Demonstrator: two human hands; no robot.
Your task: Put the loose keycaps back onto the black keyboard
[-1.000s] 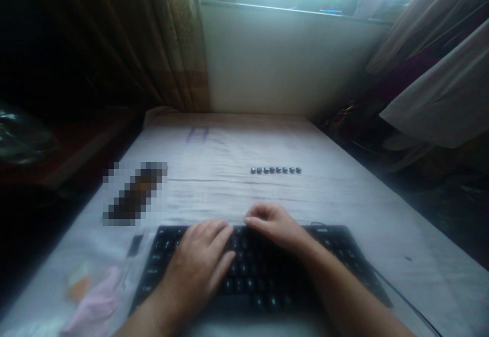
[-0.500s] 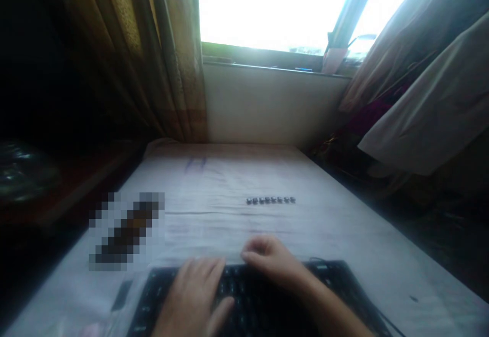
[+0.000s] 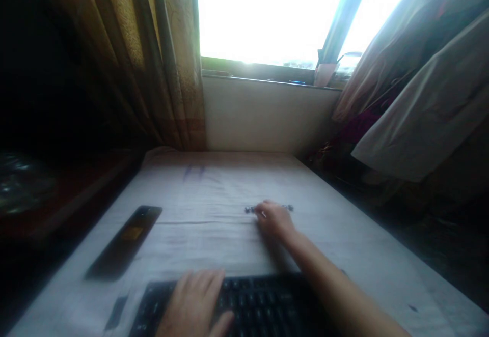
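Note:
A black keyboard (image 3: 260, 301) lies at the near edge of the cloth-covered table. My left hand (image 3: 194, 304) rests over its left part, fingers spread, holding nothing. Farther out, my right hand (image 3: 274, 219) is at a row of small metallic pieces (image 3: 248, 209) and covers the middle of the row. Its fingers are pinched together; whether a piece is between them is hidden. Pieces show on both sides of the hand.
A dark phone (image 3: 126, 243) lies on the left of the white cloth (image 3: 198, 245). Near it is a small dark strip (image 3: 116, 312). Curtains (image 3: 160, 62) hang at the back left, and cloths (image 3: 424, 118) hang on the right.
My right hand has moved forward from above the keyboard to the row of small pieces. My left hand has stayed on the keyboard. The view has tilted slightly up.

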